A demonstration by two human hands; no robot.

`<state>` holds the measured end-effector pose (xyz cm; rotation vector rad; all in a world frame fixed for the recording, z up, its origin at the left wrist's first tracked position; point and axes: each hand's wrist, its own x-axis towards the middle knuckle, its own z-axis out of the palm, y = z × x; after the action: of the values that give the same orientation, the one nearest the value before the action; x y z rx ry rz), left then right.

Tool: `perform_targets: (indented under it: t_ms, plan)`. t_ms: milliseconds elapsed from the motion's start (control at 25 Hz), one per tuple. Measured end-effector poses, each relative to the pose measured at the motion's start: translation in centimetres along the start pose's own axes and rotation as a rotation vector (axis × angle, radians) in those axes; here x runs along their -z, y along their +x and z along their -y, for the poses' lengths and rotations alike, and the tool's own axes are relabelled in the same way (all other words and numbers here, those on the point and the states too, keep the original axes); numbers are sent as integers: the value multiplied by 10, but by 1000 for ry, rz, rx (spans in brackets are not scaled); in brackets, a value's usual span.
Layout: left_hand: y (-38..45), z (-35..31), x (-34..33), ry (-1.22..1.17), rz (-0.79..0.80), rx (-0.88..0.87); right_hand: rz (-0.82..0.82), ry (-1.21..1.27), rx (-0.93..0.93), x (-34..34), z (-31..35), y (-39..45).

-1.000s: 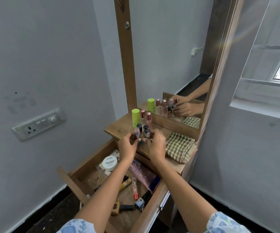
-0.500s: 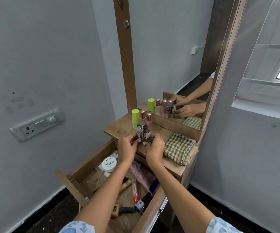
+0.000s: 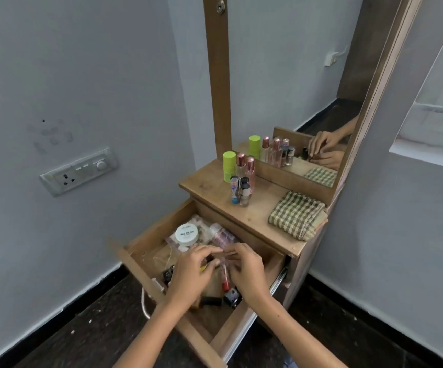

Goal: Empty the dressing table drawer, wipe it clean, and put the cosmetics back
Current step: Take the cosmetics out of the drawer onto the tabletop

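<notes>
The wooden drawer (image 3: 159,227) of the dressing table stands pulled out, with cosmetics inside. Both my hands are down in it. My left hand (image 3: 191,273) lies with bent fingers over small dark and yellow items. My right hand (image 3: 247,272) has its fingertips at a pink tube (image 3: 223,236) in a clear wrapper. Whether either hand grips anything is hidden. A white round jar (image 3: 187,233), a red-tipped tube (image 3: 225,280) and a dark bottle (image 3: 232,297) lie in the drawer. On the tabletop (image 3: 209,187) stand a green bottle (image 3: 229,166), pink-capped bottles (image 3: 249,171) and small nail polish bottles (image 3: 240,192).
A folded checked cloth (image 3: 296,215) lies at the right end of the tabletop. The mirror (image 3: 294,75) rises behind it and reflects my hands. A switchboard (image 3: 79,171) sits on the left wall. Dark floor surrounds the table; a window ledge is at the right.
Both hands have left the small bottles on the tabletop and dropped down into the open drawer. The nail polish bottles now stand alone. The camera has tilted downward.
</notes>
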<state>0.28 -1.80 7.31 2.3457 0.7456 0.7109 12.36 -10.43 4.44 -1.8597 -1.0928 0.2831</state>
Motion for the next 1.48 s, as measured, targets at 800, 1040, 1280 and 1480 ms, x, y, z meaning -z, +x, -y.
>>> perform_targets:
  t_ms: [800, 1040, 1280, 1480]
  plan:
    - [-13, 8, 2, -58, -219, 173, 42, -9, -182, -11, 8, 4]
    - [-13, 4, 4, -150, -163, 172, -13, 397, -44, -3, 15, -3]
    - [-12, 7, 3, -129, -322, 181, 61, 200, 116, -7, 12, 8]
    - [-12, 4, 5, -58, -409, 167, 400, -683, 300, -15, 0, 21]
